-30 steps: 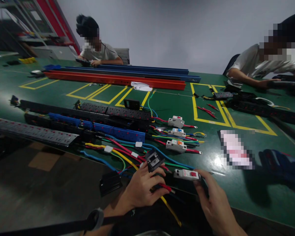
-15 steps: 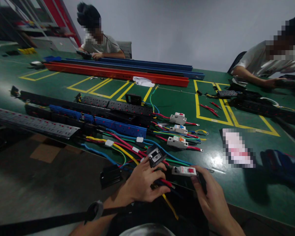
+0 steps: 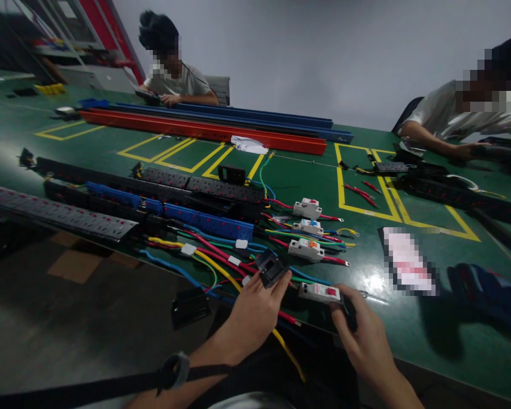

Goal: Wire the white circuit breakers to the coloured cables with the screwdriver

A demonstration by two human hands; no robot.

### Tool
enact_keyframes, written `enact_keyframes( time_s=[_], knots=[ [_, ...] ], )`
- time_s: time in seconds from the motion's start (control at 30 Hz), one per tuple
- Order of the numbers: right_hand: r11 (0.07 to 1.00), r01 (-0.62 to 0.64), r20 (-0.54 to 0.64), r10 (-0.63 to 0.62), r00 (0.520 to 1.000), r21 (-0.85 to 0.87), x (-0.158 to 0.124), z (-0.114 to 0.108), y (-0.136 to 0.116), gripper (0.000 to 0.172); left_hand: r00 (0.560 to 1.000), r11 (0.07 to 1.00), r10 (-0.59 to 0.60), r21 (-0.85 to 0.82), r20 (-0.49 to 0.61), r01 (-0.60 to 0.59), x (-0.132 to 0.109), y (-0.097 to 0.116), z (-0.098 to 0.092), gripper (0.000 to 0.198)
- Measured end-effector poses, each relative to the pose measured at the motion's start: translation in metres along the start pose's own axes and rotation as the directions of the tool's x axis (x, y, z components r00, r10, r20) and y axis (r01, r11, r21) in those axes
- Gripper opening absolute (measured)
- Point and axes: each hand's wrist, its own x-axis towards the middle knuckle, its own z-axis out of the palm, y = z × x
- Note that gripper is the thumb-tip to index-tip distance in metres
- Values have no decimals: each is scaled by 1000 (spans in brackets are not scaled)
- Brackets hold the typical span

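At the near edge of the green bench (image 3: 111, 153), the left hand (image 3: 249, 318) pinches a small black block (image 3: 271, 268) between its fingertips, lifted just above a tangle of wires (image 3: 213, 255). The right hand (image 3: 360, 341) grips a white breaker (image 3: 319, 292) by its end, red wire (image 3: 287, 317) trailing from it. Both pieces look like light, rigid plastic, best held by their flat sides; the leads are stiff and will tug. Whether the block is tethered to a wire is hard to tell.
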Motion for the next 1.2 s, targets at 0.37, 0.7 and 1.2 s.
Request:
enact_keyframes(
  time_s=[0.37,0.7,1.2],
  knots=[
    [998,-19,33,17,999,61,2,2,6,26,986,999,5,-37,-169,-11,7,-4,9,33],
    [985,-100,58,93,994,142,-1,2,9,26,965,994,45,-89,-258,-70,7,-11,14,35],
    [972,218,-83,-211,974,88,2,1,6,31,977,984,48,-155,-210,-82,8,-9,6,35]
  ],
)
